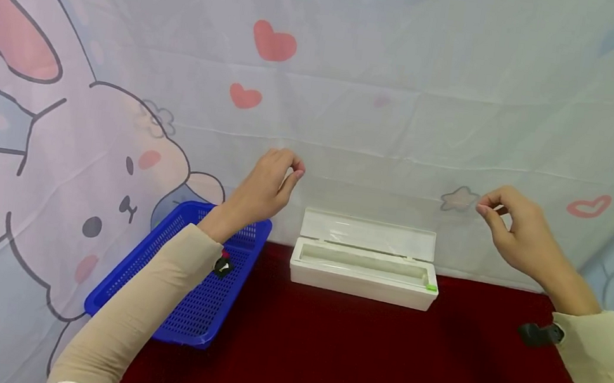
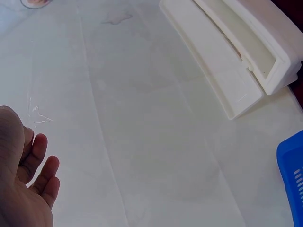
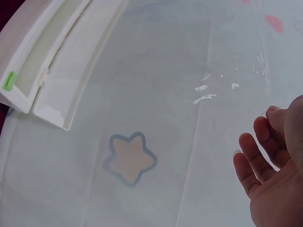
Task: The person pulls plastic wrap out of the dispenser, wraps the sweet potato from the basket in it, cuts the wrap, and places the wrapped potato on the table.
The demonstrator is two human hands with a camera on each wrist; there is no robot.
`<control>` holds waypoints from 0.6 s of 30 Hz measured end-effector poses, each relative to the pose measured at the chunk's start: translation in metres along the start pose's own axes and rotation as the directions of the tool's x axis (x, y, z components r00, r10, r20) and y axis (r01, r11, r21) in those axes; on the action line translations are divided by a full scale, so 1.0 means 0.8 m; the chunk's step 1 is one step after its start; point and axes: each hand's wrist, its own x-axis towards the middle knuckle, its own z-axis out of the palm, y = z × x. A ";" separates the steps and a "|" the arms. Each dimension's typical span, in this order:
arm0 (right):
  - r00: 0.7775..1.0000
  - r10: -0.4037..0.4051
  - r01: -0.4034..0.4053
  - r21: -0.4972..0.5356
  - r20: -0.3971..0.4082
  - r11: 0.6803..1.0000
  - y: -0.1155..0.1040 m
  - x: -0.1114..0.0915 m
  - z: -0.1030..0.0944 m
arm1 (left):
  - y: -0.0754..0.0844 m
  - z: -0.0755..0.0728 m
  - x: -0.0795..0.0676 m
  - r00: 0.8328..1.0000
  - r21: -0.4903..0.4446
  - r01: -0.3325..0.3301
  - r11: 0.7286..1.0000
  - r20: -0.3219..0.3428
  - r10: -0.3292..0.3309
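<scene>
A sheet of transparent cling film [image 3: 206,97] shows mainly by its glints in both wrist views; its full outline is hard to make out. In the head view, my left hand [image 1: 269,183] is raised to the upper left of the white dispenser box, pinching the film between thumb and index finger. My right hand [image 1: 515,230] is up on the other side and pinches the film the same way. Between and below the hands sits the long white dispenser box [image 1: 361,287], its lid [image 1: 367,234] tipped back. A green slider [image 1: 431,288] is at the box's right end.
A blue perforated basket [image 1: 204,326] stands on the left, partly behind my left forearm. Dark red cloth [image 1: 332,361] covers the table. Behind the box hangs a pale printed curtain [image 1: 350,120] with hearts, stars and a rabbit.
</scene>
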 end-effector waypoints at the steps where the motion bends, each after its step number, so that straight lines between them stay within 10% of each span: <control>1: 1.000 -0.006 0.006 -0.002 -0.001 1.000 -0.001 -0.002 0.000 | 0.001 0.000 -0.001 1.000 0.002 0.001 1.000 0.002 -0.001; 18: 0.994 -0.092 0.095 0.067 -0.053 0.993 -0.022 -0.023 -0.001 | 0.018 -0.009 -0.028 0.999 -0.011 -0.043 0.999 -0.013 0.043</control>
